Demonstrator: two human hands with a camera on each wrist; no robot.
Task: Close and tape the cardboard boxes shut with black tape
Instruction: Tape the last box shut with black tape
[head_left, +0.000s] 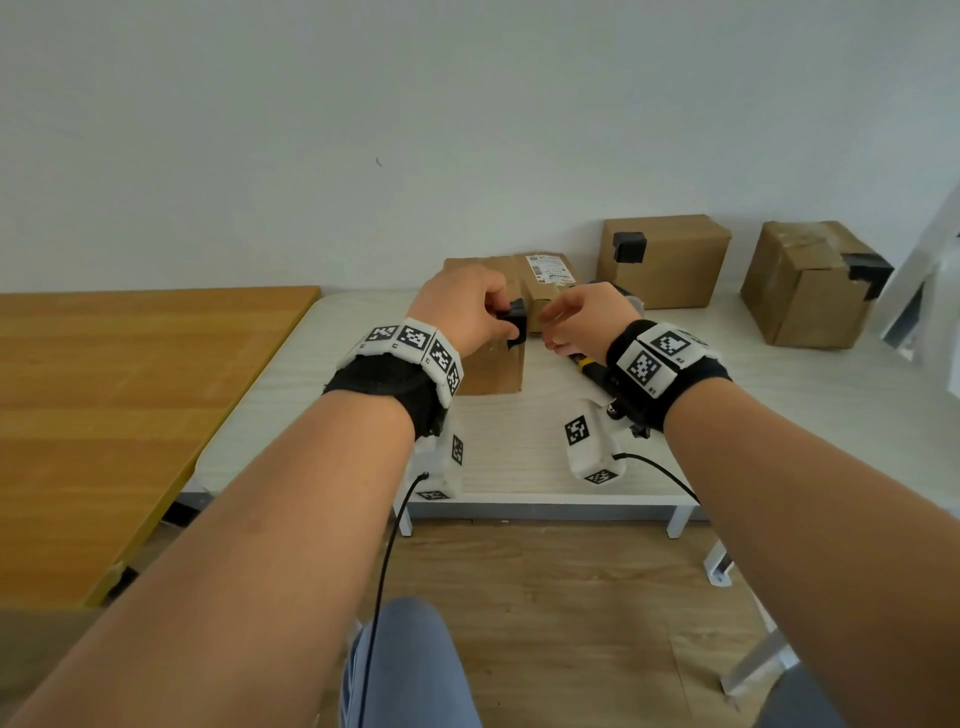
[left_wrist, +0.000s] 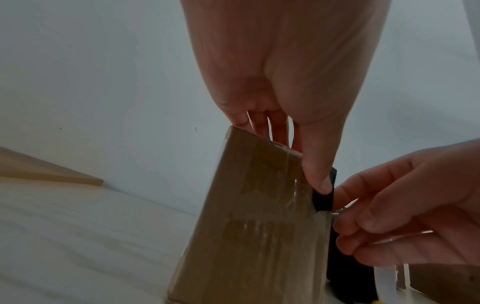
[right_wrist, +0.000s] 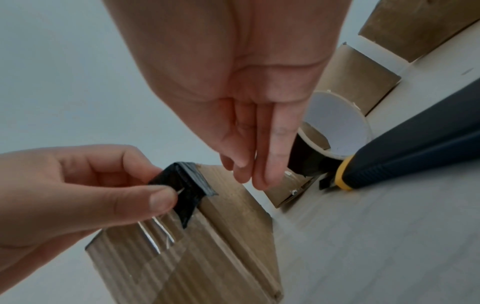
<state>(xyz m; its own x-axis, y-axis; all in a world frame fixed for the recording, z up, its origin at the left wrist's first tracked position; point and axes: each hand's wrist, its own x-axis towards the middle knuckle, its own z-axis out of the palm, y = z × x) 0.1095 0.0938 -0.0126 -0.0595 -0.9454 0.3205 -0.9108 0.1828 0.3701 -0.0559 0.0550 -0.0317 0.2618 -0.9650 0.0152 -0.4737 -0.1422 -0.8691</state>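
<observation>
1. The left hand (head_left: 462, 306) grips the top corner of the near box (head_left: 493, 364), thumb pressing a strip of black tape (right_wrist: 185, 185) that folds over the box's top edge — most likely to rub the tape flat so the flap stays shut.
2. The right hand (head_left: 582, 317) holds nothing; its fingers (right_wrist: 262, 164) hang loosely together, pointing down just beside the taped corner, probably free after laying the strip.
3. The near box stands on the pale surface (head_left: 519, 441), right in front of the person, with old clear tape shining on its side.
4. The tape roll (right_wrist: 311, 152) and a black-and-yellow cutter (right_wrist: 389, 160) lie on the surface by the right hand — within easy reach for the next strip.
5. Two more boxes, a middle box (head_left: 670, 260) and a far box (head_left: 810, 286), sit further right near the wall, each with a black patch already on a corner; they look done.
6. Another box (head_left: 540, 286) behind the hands carries a white shipping label (head_left: 550, 267) — its print is too small to read.
</observation>
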